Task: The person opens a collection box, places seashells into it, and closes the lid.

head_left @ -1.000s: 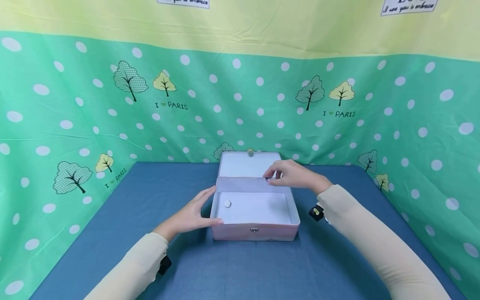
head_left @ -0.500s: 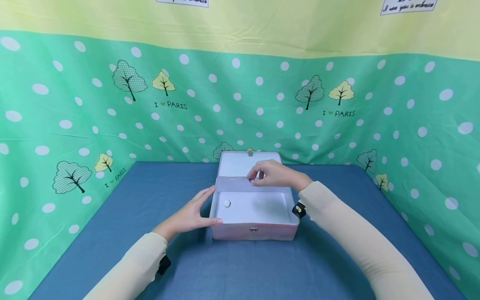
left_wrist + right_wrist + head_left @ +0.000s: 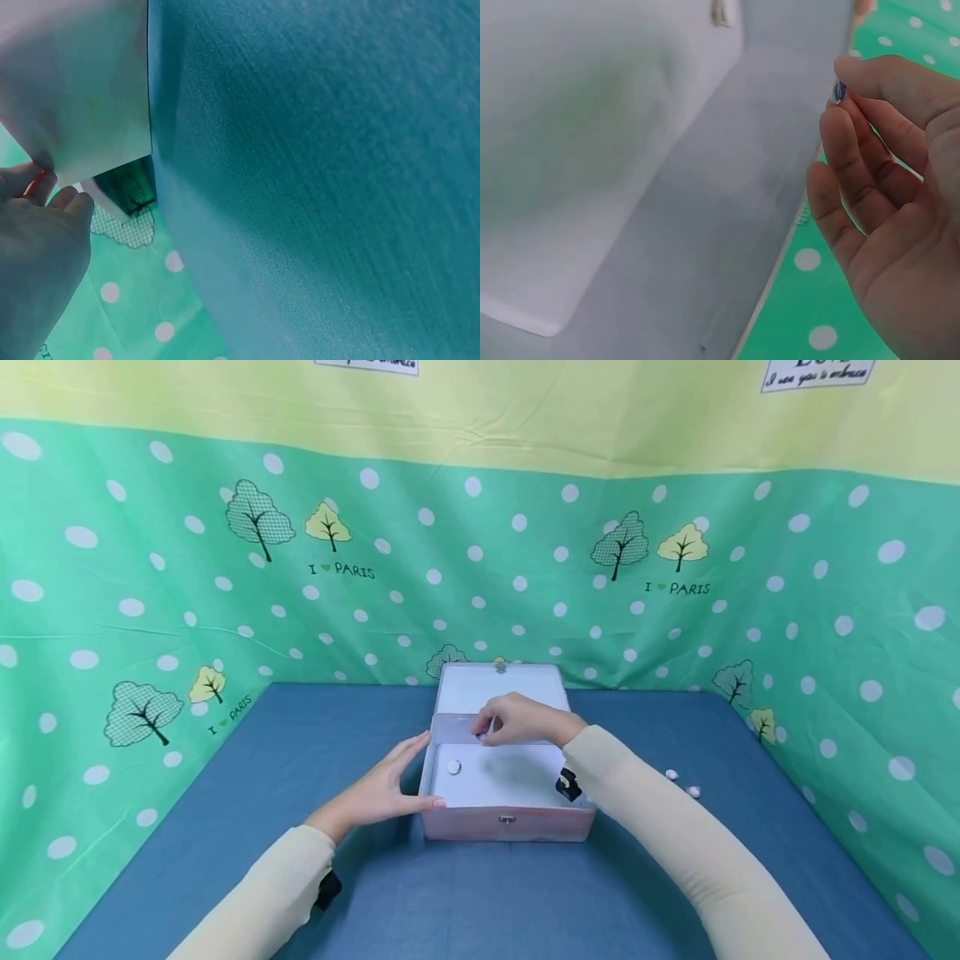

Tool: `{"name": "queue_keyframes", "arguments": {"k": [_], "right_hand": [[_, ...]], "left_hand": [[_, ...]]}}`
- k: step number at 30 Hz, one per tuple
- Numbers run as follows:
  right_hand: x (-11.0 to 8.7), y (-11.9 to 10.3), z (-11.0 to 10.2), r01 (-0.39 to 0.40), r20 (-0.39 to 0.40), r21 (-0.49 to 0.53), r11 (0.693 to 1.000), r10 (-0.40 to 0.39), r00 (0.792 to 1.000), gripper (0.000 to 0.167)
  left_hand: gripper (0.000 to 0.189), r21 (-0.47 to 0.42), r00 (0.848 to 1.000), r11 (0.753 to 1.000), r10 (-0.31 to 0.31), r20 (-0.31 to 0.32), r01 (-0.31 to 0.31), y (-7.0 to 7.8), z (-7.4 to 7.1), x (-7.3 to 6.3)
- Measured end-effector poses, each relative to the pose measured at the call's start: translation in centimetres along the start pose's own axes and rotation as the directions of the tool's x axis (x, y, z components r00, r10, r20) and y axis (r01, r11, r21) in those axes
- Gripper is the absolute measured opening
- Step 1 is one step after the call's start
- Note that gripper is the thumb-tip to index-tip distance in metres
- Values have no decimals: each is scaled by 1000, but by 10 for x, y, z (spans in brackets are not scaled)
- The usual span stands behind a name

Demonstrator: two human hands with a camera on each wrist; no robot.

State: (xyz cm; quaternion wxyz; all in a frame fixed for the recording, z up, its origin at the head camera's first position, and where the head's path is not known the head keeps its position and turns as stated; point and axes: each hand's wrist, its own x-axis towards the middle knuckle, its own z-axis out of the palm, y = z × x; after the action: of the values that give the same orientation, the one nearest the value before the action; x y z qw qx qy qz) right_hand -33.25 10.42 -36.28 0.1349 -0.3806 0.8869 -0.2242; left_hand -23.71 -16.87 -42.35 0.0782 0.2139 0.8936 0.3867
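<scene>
A pink tin box (image 3: 510, 824) with a white inside stands on the table, its lid (image 3: 480, 689) tipped back. My left hand (image 3: 378, 785) spans the box's left side, fingers and thumb nearly straight; in the left wrist view its fingertips touch the box wall. Over the box, my right hand (image 3: 521, 718) pinches a tiny shiny dark-blue and silver piece (image 3: 839, 91) between thumb and fingertips; its kind is too small to tell. Inside, near the left wall, lies a small round white piece (image 3: 454, 767). The right forearm hides part of the box's right end.
Two small whitish round pieces (image 3: 671, 774) lie on the blue-covered table (image 3: 480, 902), to the right of the right forearm. A green dotted cloth (image 3: 480, 602) hangs behind and at both sides of the table.
My right hand has moved left and slightly down over the box with the tiny piece. Its forearm has uncovered the two pieces on the right. My left hand has stayed put.
</scene>
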Motion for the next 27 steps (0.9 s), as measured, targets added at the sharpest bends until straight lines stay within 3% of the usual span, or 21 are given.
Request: {"name": "queue_keyframes", "arguments": {"k": [12,27], "right_hand": [[19,6,26,24,46,-15,1000,-23,999,19],[22,14,47,-57,26,-13,998,57,998,18]], "left_hand": [[107,-3,1000,1000,5,-1,-5,3,-1,-2],[108,6,1000,1000,17,-4,-17,3,-2,-2]]}}
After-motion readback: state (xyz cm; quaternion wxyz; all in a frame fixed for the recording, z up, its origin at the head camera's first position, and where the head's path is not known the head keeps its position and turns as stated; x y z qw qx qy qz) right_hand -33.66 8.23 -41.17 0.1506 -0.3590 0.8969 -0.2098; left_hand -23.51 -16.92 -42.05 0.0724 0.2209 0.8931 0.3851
